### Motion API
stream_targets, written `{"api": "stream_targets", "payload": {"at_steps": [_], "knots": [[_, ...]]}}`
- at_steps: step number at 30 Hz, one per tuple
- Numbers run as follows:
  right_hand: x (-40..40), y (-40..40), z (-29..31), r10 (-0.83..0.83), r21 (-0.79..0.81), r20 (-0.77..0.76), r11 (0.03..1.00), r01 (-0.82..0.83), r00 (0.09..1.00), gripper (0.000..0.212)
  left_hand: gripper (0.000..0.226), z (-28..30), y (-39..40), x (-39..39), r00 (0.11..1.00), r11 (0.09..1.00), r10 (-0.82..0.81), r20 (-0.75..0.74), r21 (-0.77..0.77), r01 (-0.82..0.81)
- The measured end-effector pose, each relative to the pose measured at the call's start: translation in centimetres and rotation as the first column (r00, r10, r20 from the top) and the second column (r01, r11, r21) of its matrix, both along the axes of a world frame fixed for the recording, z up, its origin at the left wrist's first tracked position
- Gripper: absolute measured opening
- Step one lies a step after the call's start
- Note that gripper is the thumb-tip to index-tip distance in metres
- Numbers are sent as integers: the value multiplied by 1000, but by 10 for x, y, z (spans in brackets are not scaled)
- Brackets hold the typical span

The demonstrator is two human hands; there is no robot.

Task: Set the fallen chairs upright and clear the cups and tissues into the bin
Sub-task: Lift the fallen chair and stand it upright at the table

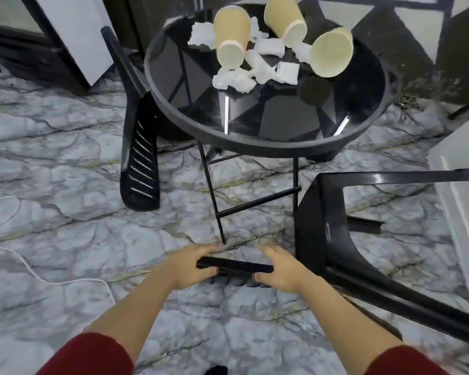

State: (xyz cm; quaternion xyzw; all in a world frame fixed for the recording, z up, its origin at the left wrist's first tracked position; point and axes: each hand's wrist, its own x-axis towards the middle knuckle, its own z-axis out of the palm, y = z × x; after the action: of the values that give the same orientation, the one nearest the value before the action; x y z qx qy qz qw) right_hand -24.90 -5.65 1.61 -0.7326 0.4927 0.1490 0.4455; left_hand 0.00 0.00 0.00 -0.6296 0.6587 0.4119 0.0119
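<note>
Forearms in red sleeves (92, 353) reach forward and down from the bottom of the view, roughly side by side, both hands low over the marble-patterned floor (52, 234). The left hand (194, 262) and the right hand (278, 267) each close on an end of the same black bar (234, 266), which appears to be a part of the fallen chair (325, 220) lying on its side to the right. On both hands the fingers curl over the far edge of the bar and the thumb presses the near edge, so each grip is clamped on the bar, knuckles up and wrists nearly straight. The stretch of bar between the hands is bare.

The chair's glossy black seat and legs sprawl across the floor from just right of the right hand toward the lower right corner. A second fallen chair (138, 158) lies tilted at the left of the round glass tabletop (255, 147), its slatted back toward the floor.

On the tabletop's far side, three pale yellow paper cups (232, 39) lie tipped over among crumpled white tissues (233, 79), cups and tissues touching or just beside each other. A white cable (25, 266) trails over the floor at left.
</note>
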Motion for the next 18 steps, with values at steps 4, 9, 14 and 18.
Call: {"api": "stream_targets", "payload": {"at_steps": [4, 9, 14, 18], "knots": [[14, -6, -56, -2, 16, 58, 1000, 2, 998, 76, 73, -55, 7, 12, 990, 992, 124, 63, -25, -122], [30, -9, -120, 28, -31, 134, 999, -24, 991, 68, 70, -123, 19, 29, 937, 932, 348, -16, -103, -348], [39, -6, -152, 7, -80, 227, 997, 12, 974, 54, 28, -154, 19, 34, 801, 813, 548, -242, -70, -578], [43, -7, -163, 40, -147, 154, 989, -17, 987, 49, 26, -164, 13, 33, 691, 731, 624, -365, -40, -682]]}}
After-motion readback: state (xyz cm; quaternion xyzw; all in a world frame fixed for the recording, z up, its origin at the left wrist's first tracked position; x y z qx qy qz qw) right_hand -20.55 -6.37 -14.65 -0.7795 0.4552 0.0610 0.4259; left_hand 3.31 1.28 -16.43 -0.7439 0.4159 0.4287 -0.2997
